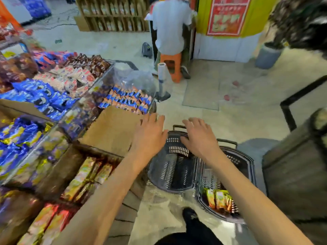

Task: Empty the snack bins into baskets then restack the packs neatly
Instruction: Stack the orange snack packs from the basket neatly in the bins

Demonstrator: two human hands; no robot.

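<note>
Two dark plastic baskets stand on the floor in front of me. The left basket (pixel 174 171) holds nothing that I can see; the right basket (pixel 242 167) has several yellow-green snack packs (pixel 218 198) in its near end. My left hand (pixel 150 137) reaches forward with straight fingers over the edge of a bare brown bin (pixel 110 129). My right hand (pixel 198 137) hovers with spread fingers above the left basket's far rim, holding nothing. A bin of yellow-red packs (pixel 88 175) lies under my left forearm.
The display at left carries clear bins of blue, red and brown snack packs (pixel 44 98). A person in a white shirt (pixel 169 27) sits on an orange stool (pixel 171 66) ahead. A bag-roll stand (pixel 161 80), a grey bucket (pixel 268 56) and a dark counter (pixel 297 167) stand nearby.
</note>
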